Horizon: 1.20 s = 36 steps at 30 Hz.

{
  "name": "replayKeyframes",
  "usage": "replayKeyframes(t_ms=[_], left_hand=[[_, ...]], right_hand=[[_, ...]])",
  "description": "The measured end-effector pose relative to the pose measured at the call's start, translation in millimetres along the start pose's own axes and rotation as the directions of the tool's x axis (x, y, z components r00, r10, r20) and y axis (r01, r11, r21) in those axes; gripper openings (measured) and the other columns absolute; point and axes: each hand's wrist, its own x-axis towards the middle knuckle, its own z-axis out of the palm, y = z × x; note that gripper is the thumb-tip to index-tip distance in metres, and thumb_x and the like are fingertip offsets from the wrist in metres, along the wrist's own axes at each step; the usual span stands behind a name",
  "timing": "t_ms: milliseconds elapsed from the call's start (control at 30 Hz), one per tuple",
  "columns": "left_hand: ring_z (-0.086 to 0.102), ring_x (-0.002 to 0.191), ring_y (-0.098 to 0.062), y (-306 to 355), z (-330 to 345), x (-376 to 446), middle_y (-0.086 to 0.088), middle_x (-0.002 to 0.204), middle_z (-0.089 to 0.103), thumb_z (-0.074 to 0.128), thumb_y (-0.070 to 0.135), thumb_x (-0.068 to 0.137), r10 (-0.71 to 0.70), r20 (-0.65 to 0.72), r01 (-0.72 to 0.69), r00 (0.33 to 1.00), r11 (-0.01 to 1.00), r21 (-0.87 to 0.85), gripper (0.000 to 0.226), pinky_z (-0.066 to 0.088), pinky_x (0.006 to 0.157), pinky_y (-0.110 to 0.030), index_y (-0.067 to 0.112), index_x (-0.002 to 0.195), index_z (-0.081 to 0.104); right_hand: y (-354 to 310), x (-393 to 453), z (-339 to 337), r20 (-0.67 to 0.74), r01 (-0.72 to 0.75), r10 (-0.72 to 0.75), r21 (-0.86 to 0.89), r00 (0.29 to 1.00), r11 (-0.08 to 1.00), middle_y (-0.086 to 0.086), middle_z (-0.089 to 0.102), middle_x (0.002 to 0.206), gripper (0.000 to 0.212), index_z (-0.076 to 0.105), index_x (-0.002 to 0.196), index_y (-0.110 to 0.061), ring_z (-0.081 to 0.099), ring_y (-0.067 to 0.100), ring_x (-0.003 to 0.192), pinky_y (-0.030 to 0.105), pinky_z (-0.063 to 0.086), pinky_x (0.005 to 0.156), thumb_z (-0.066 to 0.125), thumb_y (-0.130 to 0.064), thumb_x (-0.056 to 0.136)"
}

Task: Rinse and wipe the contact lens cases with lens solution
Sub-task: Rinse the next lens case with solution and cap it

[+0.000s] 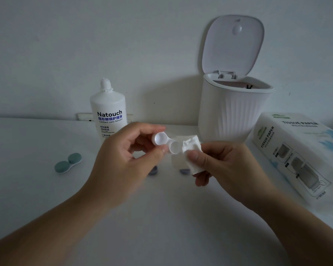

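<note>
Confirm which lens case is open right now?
The white lens case held in the left hand, both wells uncapped, beside the tissue in the right hand. The green lens case lies capped on the table.

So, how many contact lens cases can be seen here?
2: a white case with no caps, held in the left hand, and a green-capped case on the table at the left. Others may be hidden behind the hands.

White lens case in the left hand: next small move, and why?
Probably push the tissue wad in the right hand into the nearer open well of the white lens case and twist. The left hand pinches the case, wells uncapped, and the tissue sits just beside the rim.
</note>
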Motion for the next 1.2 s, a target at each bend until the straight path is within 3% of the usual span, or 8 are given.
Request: replayKeyframes(t_ms=[167,300,433,600,700,867,1033,1200], left_hand=[[0.076,0.099,-0.019,1.0,-5.9,5.4,0.002,0.096,0.079,0.063,0.010,0.082,-0.172,0.175,0.212,0.969,0.947,-0.240,0.033,0.059,0.085,-0.025,0.031,0.103,0.076],[0.076,0.089,-0.022,2.4,-4.8,4.0,-0.004,0.098,0.078,0.059,0.010,0.079,-0.226,0.253,0.289,0.941,0.924,-0.250,0.041,0.060,0.070,-0.026,0.036,0.104,0.078],[0.071,0.077,-0.015,1.8,-2.1,-0.6,-0.001,0.094,0.074,0.069,0.012,0.081,-0.176,0.313,0.246,0.933,0.949,-0.197,0.043,0.057,0.071,-0.025,0.035,0.117,0.072],[0.074,0.076,-0.012,1.8,-1.8,0.7,-0.007,0.086,0.078,0.082,0.018,0.072,-0.193,0.295,0.258,0.936,0.945,-0.201,0.023,0.056,0.069,-0.020,0.018,0.093,0.074],[0.074,0.095,-0.010,-1.9,0.0,-1.5,-0.003,0.101,0.079,0.078,0.016,0.066,-0.200,0.322,0.285,0.925,0.928,-0.242,0.019,0.056,0.072,-0.019,0.020,0.085,0.078],[0.062,0.126,-0.013,-6.2,1.9,-2.1,0.000,0.113,0.077,0.078,0.015,0.067,-0.184,0.370,0.289,0.910,0.924,-0.250,0.029,0.056,0.095,-0.028,0.014,0.096,0.080],[0.074,0.101,-0.023,-7.8,-0.5,0.0,-0.006,0.112,0.077,0.079,0.015,0.067,-0.161,0.324,0.236,0.932,0.949,-0.207,0.041,0.060,0.088,-0.036,0.016,0.108,0.074],[0.069,0.113,-0.009,-6.8,0.9,-2.5,0.004,0.119,0.075,0.071,0.027,0.076,-0.069,0.290,0.080,0.955,0.996,-0.026,0.037,0.057,0.093,-0.038,0.018,0.112,0.074]], right_hand=[[0.3,0.0,-3.0,-0.056,0.049,-0.050,-0.033,0.997,0.998,0.002,0.071,0.061,0.034,0.077,0.080,-0.016,0.066,0.015,0.054,0.019,0.053,0.056,0.062,-0.046,0.085],[0.4,0.1,-0.7,-0.022,0.074,-0.075,-0.048,0.997,0.996,-0.003,0.073,0.063,0.034,0.077,0.081,-0.019,0.067,0.010,0.056,0.014,0.051,0.057,0.058,-0.048,0.085],[1.5,-0.9,-0.2,0.007,0.103,-0.103,-0.043,0.995,0.994,-0.001,0.073,0.065,0.037,0.077,0.083,-0.017,0.065,0.007,0.057,0.013,0.049,0.058,0.056,-0.047,0.089],[1.7,-2.2,0.7,0.067,0.095,-0.092,-0.045,0.994,0.994,0.009,0.070,0.066,0.035,0.076,0.078,-0.014,0.064,0.010,0.058,0.018,0.049,0.058,0.061,-0.044,0.088],[1.9,-2.6,1.9,0.094,0.060,-0.057,-0.039,0.994,0.997,0.013,0.071,0.068,0.036,0.077,0.082,-0.011,0.066,0.019,0.058,0.027,0.053,0.057,0.066,-0.045,0.084],[3.0,-2.0,1.6,0.109,0.022,-0.018,-0.031,0.994,0.999,0.012,0.072,0.069,0.036,0.077,0.082,-0.010,0.068,0.022,0.059,0.034,0.055,0.059,0.069,-0.045,0.083],[1.9,-2.2,-2.4,0.045,0.029,-0.029,0.002,0.999,1.000,0.013,0.070,0.065,0.038,0.075,0.076,-0.010,0.069,0.022,0.055,0.028,0.056,0.056,0.068,-0.045,0.085],[3.8,-2.1,-0.5,0.126,-0.014,0.015,-0.009,0.992,1.000,0.016,0.072,0.068,0.045,0.075,0.080,-0.007,0.070,0.023,0.059,0.032,0.056,0.060,0.069,-0.052,0.084]])
